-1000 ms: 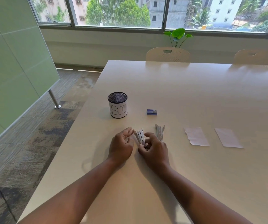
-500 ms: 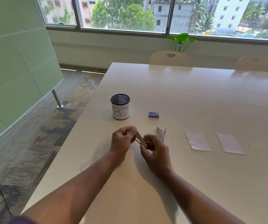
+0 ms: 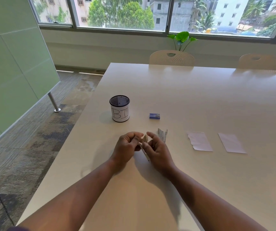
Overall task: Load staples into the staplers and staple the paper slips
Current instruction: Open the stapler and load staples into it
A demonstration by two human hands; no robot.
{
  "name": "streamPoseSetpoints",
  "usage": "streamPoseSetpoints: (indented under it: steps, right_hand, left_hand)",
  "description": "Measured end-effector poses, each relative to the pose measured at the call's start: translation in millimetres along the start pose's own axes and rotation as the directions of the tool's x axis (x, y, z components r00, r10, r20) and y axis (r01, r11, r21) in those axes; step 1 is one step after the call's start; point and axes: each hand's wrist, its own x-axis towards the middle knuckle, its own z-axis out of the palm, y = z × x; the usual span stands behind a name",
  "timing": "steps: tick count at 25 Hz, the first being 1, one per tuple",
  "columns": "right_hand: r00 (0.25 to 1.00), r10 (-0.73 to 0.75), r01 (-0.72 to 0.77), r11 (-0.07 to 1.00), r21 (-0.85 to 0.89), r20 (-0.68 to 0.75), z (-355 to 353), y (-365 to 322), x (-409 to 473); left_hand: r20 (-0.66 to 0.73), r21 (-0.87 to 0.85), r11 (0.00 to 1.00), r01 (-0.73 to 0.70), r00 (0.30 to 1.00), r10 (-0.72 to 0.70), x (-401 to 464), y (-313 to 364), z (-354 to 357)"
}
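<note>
Stapler (image 3: 144,147) held tilted above counter (image 3: 200,100), gripped between left hand (image 3: 126,147) and right hand (image 3: 158,150), fingers curled round it; details blurred. Second stapler (image 3: 162,135) just beside right hand. Staple box (image 3: 154,116), cup (image 3: 119,108) beyond; paper slips (image 3: 199,141) well right. Versus earlier: stapler raised off counter.
</note>
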Motion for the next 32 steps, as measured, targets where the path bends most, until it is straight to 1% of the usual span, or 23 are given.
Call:
streamPoseSetpoints:
  steps: [2, 3, 6, 8, 10, 12, 15, 18, 25, 29, 32]
  right_hand:
    - [1.0, 0.022, -0.021, 0.999, 0.042, -0.019, -1.7, 0.9, 0.4]
    - [1.0, 0.027, -0.026, 0.998, 0.063, -0.013, -2.8, 0.1, 0.3]
    - [0.998, 0.044, -0.051, 0.989, 0.137, 0.054, -3.8, -5.3, 0.9]
    - [0.994, 0.069, -0.083, 0.983, 0.165, 0.086, -4.1, -8.5, 2.5]
    - [0.993, 0.073, -0.087, 0.984, 0.155, 0.092, -4.6, -9.1, 3.6]
    - [0.997, 0.059, -0.068, 0.983, 0.171, 0.058, -4.1, -8.3, 3.5]
    - [0.998, 0.055, -0.052, 0.981, 0.186, -0.011, -1.9, -5.9, 2.6]
    - [0.999, 0.034, -0.028, 0.986, 0.163, -0.038, 0.1, -2.2, 1.7]
    - [0.994, -0.046, 0.049, 0.998, 0.035, -0.095, 3.2, 1.5, -0.5]
    - [0.992, -0.063, 0.065, 0.998, 0.016, -0.112, 4.8, 1.7, -2.9]
    - [0.988, -0.095, 0.093, 0.995, -0.019, -0.121, 3.8, 2.0, -3.3]
  left_hand:
    - [-0.001, 0.155, 0.986, -0.066, 0.998, 0.067, 1.1, -5.3, 3.7]
    - [0.009, 0.201, 0.975, -0.093, 0.996, 0.093, 1.5, -6.8, 5.3]
    - [0.025, 0.282, 0.946, -0.157, 0.987, 0.156, 0.7, -5.6, 7.2]
    - [0.012, 0.331, 0.926, -0.182, 0.982, 0.189, 1.4, -5.8, 7.0]
    - [-0.011, 0.368, 0.907, -0.204, 0.975, 0.224, 3.6, -8.1, 6.9]
    - [-0.047, 0.398, 0.892, -0.214, 0.966, 0.253, 6.4, -11.6, 7.6]
    - [-0.084, 0.418, 0.88, -0.226, 0.955, 0.285, 4.7, -9.4, 11.0]
    - [-0.114, 0.437, 0.871, -0.222, 0.947, 0.299, 6.1, -13.9, 12.1]
    - [-0.149, 0.47, 0.855, -0.22, 0.935, 0.323, 3.9, -14.7, 14.9]
    - [-0.169, 0.449, 0.873, -0.191, 0.941, 0.293, 1.4, -14.1, 16.3]
    - [-0.129, 0.452, 0.873, -0.181, 0.956, 0.265, 1.5, -13.2, 17.0]
